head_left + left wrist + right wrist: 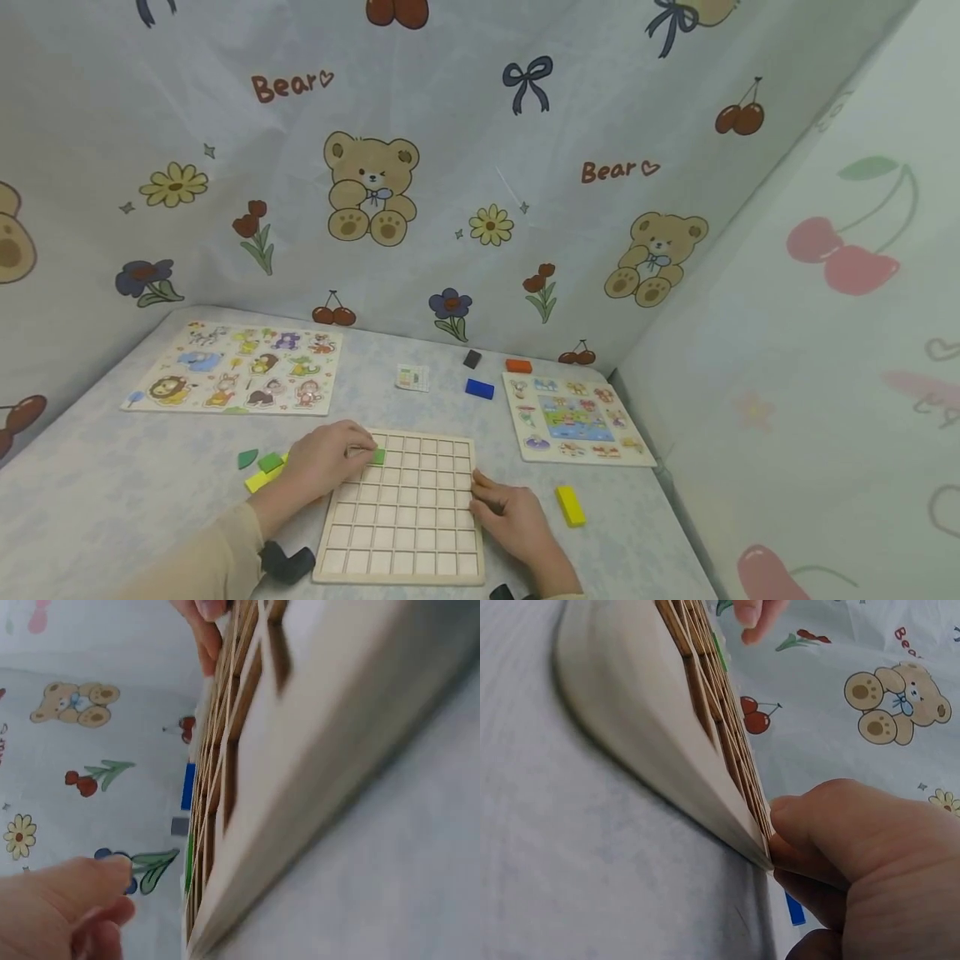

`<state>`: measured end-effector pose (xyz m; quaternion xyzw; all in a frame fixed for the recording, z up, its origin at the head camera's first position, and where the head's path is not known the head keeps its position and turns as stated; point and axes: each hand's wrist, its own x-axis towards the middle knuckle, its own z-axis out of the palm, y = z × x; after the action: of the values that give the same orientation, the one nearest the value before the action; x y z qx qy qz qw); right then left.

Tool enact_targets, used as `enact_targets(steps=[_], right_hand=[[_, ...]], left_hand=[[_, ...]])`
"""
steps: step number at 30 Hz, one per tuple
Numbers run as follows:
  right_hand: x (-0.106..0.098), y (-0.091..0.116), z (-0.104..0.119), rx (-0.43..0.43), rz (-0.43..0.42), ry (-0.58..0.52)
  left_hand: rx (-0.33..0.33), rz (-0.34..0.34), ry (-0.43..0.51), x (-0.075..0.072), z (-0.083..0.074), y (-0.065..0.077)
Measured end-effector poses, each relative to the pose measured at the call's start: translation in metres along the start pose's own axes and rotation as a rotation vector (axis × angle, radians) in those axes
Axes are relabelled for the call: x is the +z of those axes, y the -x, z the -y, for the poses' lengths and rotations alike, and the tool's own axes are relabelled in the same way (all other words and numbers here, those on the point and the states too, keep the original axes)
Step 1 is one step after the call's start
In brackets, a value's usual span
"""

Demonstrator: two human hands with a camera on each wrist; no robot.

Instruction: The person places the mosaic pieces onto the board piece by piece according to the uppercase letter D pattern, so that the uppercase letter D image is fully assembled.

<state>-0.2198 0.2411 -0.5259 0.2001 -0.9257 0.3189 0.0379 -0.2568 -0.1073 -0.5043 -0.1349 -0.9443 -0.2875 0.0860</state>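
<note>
A light wooden grid board (405,493) lies on the table, divided into many small square cells. One green square piece (379,457) sits in its upper left part. My left hand (330,457) is over the board's far left corner, fingertips beside that piece in the head view. The left wrist view shows the left hand (67,907) raised off the board, fingers loosely bent with nothing between them. At the board's right edge, my right hand (513,518) grips the rim. In the right wrist view its thumb (799,817) and bent fingers pinch the corner.
Green and yellow pieces (258,481) lie left of the board, partly behind the left forearm. A yellow block (570,506) is at right; blue (480,388), black (472,358) and orange (518,366) blocks lie farther back. Animal puzzle boards (240,367) flank them.
</note>
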Motion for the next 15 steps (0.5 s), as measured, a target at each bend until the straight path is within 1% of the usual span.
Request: enact_targets(steps=[2, 4, 6, 8, 10, 12, 13, 15], right_hand=[[0.001, 0.0, 0.0, 0.002, 0.0, -0.001], [0.001, 0.0, 0.0, 0.002, 0.001, -0.001], [0.002, 0.0, 0.0, -0.002, 0.001, -0.002], [0.001, 0.0, 0.0, -0.009, -0.004, -0.003], [0.001, -0.001, 0.0, -0.016, -0.011, 0.001], [0.001, -0.001, 0.0, -0.022, -0.019, 0.004], [0.001, -0.001, 0.0, -0.026, -0.022, 0.007], [0.001, -0.001, -0.001, -0.026, -0.023, 0.009]], left_hand=[[-0.027, -0.025, 0.005, -0.015, -0.001, 0.003], [-0.049, -0.059, -0.006, -0.035, 0.0, 0.008], [-0.078, -0.1, -0.021, -0.053, 0.005, 0.012], [-0.117, -0.129, -0.035, -0.069, 0.012, 0.017], [-0.152, -0.147, -0.055, -0.079, 0.023, 0.022], [-0.194, -0.147, -0.06, -0.085, 0.034, 0.026], [-0.215, -0.136, -0.058, -0.086, 0.039, 0.028], [-0.252, -0.09, -0.047, -0.086, 0.05, 0.031]])
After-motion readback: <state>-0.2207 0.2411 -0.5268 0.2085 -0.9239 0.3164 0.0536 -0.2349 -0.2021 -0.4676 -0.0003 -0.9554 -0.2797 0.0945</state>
